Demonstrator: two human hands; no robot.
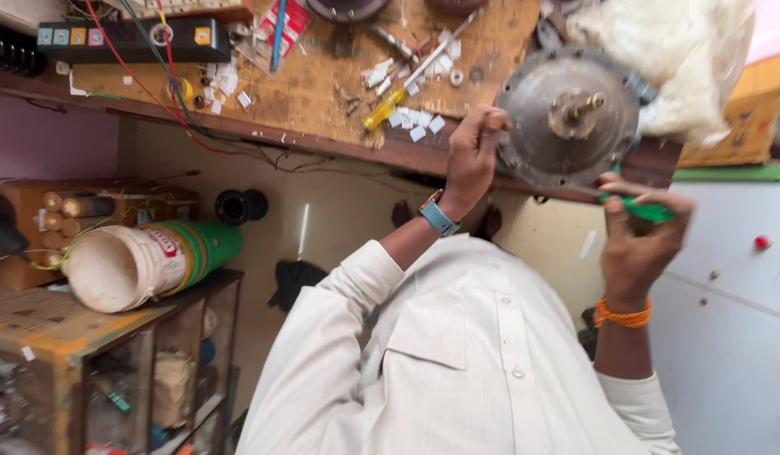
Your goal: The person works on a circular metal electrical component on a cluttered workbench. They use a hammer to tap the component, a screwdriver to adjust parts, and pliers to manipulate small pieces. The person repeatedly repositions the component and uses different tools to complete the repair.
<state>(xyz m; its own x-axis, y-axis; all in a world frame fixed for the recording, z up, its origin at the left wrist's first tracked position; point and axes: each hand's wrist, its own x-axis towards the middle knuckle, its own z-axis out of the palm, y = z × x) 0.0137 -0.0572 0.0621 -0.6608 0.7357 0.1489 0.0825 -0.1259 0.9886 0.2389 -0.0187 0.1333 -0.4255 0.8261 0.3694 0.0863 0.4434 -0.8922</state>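
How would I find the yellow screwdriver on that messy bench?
Start at the wooden bench and find the round grey metal disc held by the left hand. Look left of that hand: the screwdriver lies among white paper scraps, the only tool there with a yellow handle.

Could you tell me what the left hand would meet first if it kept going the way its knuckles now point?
Most likely the round metal motor housing: the left hand is fisted right at its rim on the workbench. Whether they already touch is unclear, since depth is hard to judge.
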